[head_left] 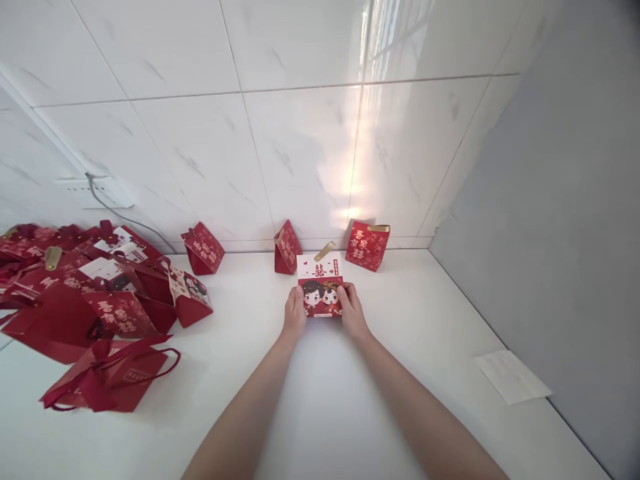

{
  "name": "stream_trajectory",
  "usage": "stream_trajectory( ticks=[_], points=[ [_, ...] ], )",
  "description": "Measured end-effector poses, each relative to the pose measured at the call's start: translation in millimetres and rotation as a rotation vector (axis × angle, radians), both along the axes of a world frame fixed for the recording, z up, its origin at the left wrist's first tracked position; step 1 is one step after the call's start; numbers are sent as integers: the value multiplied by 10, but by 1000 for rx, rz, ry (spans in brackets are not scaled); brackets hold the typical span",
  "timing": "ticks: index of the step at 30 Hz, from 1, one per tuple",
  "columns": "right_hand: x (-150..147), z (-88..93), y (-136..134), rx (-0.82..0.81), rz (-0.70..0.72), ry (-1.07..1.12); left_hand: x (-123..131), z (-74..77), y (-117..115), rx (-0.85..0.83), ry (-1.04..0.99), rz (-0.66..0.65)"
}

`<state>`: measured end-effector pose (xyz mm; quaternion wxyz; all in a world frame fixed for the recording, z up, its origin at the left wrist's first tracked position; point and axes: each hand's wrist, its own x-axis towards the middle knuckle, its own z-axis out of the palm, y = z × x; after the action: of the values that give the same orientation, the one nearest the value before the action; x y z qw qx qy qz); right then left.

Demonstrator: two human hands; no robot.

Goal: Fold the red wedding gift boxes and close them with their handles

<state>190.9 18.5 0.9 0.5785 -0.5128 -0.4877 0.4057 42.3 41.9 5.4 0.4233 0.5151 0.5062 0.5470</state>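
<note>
Between my two hands is a red and white gift box [321,293], its front printed with two cartoon figures and red characters. A gold strap [325,251] shows at its top. My left hand [295,312] grips the box's left side, thumb on the front. On the right side my right hand [353,311] holds it the same way. The fingers behind the box are hidden. Just behind it, against the wall, stand a narrow red box [287,248] and a wider red box [368,245] with gold writing.
A pile of red gift boxes [55,320] covers the left side of the white table [320,413]. One ribboned box [115,377] lies in front. Another red box [203,249] stands by the wall. A white paper [513,377] rests near the grey panel [565,220] at right.
</note>
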Motion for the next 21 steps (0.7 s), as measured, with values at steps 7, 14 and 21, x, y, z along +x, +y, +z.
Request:
stream_trajectory(
  ticks=[7, 14, 21],
  points=[
    [40, 22, 38, -18, 15, -33, -8, -34, 60, 43, -10, -17],
    [56, 33, 30, -40, -18, -80, -110, 9, -5, 7, 31, 34],
    [72, 73, -11, 81, 154, -100, -233, 65, -123, 24, -9, -110]
  ],
)
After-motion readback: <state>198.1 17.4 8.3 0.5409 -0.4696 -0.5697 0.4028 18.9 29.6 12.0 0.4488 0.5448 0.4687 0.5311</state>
